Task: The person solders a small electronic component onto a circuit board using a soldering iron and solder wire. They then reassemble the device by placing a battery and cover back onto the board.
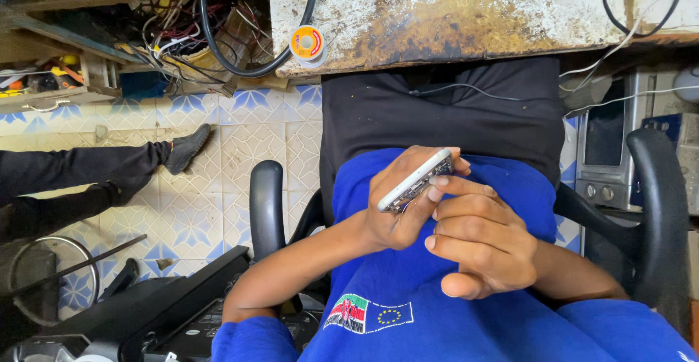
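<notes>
The right hand [480,242] presses its fingertips on the edge of the slim silver phone [416,181], held over the lap. The left hand [399,202] is closed around it; better to keep this grip firm and press gently. Beyond stands the worn workbench [466,20].

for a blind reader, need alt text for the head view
Seen from above, a seated person's left hand holds a phone edge-up over their lap while the right hand touches its edge. A worn workbench stands ahead.
</notes>
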